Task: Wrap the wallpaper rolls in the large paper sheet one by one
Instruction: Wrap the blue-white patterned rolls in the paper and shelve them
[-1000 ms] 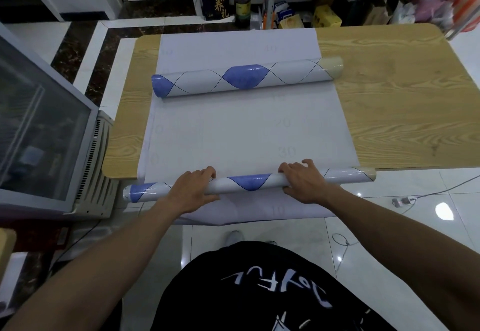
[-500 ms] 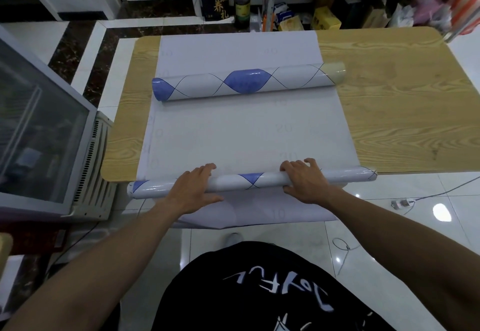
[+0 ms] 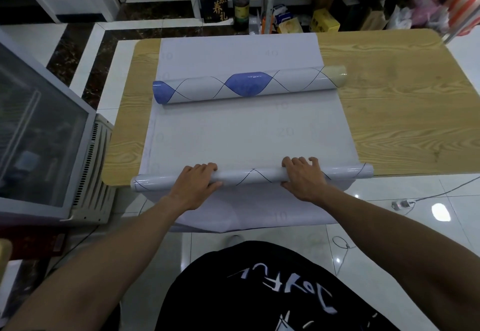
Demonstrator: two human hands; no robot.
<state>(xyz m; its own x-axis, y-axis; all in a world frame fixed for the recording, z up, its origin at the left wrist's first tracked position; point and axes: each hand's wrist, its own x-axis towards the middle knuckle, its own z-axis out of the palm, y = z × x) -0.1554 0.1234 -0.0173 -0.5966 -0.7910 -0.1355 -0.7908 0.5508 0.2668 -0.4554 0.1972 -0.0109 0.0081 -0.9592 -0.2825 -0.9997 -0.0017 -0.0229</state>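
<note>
Two rolls, one sheet, two hands. At far left stands a white glass-lidded cabinet (image 3: 39, 136), its contents too blurred to tell. The large pale paper sheet (image 3: 246, 136) lies on the light wooden table (image 3: 402, 110), its near end hanging over the edge. Both rolls lie on the sheet, long axes running left to right: the glossy white, blue-patterned far wallpaper roll (image 3: 249, 86) and, at the table's near edge, the white, thin-lined near wallpaper roll (image 3: 254, 176). The left hand (image 3: 197, 182) and the right hand (image 3: 304, 177) grip this one, fingers curled over its top.
</note>
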